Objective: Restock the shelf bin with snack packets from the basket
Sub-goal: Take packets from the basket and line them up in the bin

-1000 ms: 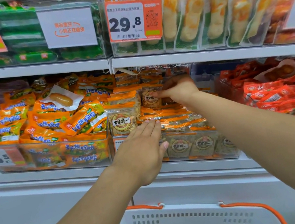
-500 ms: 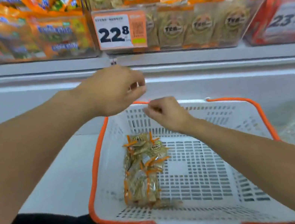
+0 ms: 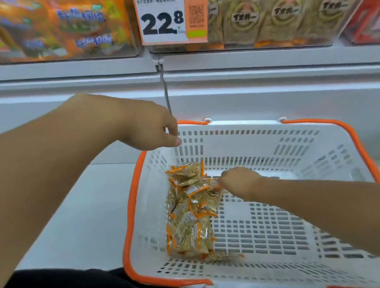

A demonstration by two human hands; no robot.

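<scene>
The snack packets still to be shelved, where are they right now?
Head view: the snack packets lie heaped along the left side of the white basket, with the right hand at the pile's upper right edge.

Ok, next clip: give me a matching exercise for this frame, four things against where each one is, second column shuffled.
Things:
1. left hand
2. right hand
3. snack packets
4. price tag reading 22.8

Places:
A. on the front of the shelf bin
B. piled along the left side of the basket floor
C. inside the basket, at the top of the pile
D. above the basket's far left corner, holding nothing

Pairs: 1-D, 2-C, 3-B, 4-A
</scene>
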